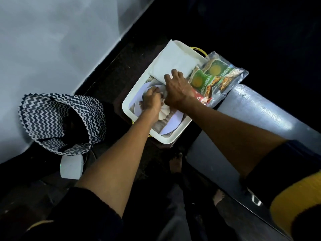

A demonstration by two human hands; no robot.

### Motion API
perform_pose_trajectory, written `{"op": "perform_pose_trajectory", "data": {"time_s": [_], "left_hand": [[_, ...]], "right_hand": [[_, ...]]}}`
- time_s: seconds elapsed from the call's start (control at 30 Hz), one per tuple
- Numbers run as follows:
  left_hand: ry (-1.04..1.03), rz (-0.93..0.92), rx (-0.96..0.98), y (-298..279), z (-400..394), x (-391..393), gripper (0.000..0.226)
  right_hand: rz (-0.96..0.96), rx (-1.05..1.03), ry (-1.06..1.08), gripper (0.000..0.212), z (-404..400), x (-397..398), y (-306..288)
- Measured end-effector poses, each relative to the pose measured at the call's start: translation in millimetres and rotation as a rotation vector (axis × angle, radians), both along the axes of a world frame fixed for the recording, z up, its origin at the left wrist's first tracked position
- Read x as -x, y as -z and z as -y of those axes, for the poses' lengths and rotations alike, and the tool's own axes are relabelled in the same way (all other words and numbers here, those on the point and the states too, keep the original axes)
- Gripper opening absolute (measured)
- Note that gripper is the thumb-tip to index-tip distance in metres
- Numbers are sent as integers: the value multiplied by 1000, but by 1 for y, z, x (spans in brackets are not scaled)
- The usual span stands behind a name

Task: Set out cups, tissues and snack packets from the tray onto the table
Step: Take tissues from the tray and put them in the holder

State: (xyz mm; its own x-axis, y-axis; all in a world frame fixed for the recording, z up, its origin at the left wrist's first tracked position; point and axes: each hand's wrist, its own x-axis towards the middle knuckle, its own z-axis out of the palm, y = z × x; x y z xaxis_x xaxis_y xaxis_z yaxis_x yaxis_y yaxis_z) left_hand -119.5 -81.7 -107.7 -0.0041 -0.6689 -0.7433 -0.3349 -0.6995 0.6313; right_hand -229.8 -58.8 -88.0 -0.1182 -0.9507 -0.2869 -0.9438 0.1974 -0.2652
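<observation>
The white tray [132,100] sits on something dark, still loaded: tissues [173,61] at its far end, snack packets [213,73] spilling off its right edge. Left hand [151,101] curls round a pale cup [164,112], probably to lift it; right hand [177,91] spreads its fingers over the tissues, steadying.

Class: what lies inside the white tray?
In the tray: white tissues, a printed base picture, both hands on something pale. Hands cover that item; cups cannot be seen.

- One white tray [128,100].
- One stack of white tissues [173,63].
- Two green snack packets [208,75], partly overlapping.
- One zigzag-pattern bag [60,119].
- Two hands [151,101] in the tray.
</observation>
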Motion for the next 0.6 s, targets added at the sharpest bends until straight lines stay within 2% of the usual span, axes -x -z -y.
{"op": "perform_pose_trajectory", "data": {"time_s": [0.07, 0.23, 0.37, 0.5, 0.6], "left_hand": [[9, -19, 10, 0, 3, -2, 34], [0, -128, -18, 10, 12, -7, 44], [-21, -164, -44, 19, 16, -10, 45], [-7, -151, -47, 17, 17, -12, 43], [-53, -220, -98, 15, 18, -14, 36]], "right_hand": [[-36, -22, 2, 61, 13, 1, 10], [-127, -123, 45, 63, 30, 3, 29], [-197, -64, 31, 49, 37, 6, 37], [-150, -34, 74, 44, 42, 21, 37], [-13, 44, 161, 33, 38, 16, 29]]}}
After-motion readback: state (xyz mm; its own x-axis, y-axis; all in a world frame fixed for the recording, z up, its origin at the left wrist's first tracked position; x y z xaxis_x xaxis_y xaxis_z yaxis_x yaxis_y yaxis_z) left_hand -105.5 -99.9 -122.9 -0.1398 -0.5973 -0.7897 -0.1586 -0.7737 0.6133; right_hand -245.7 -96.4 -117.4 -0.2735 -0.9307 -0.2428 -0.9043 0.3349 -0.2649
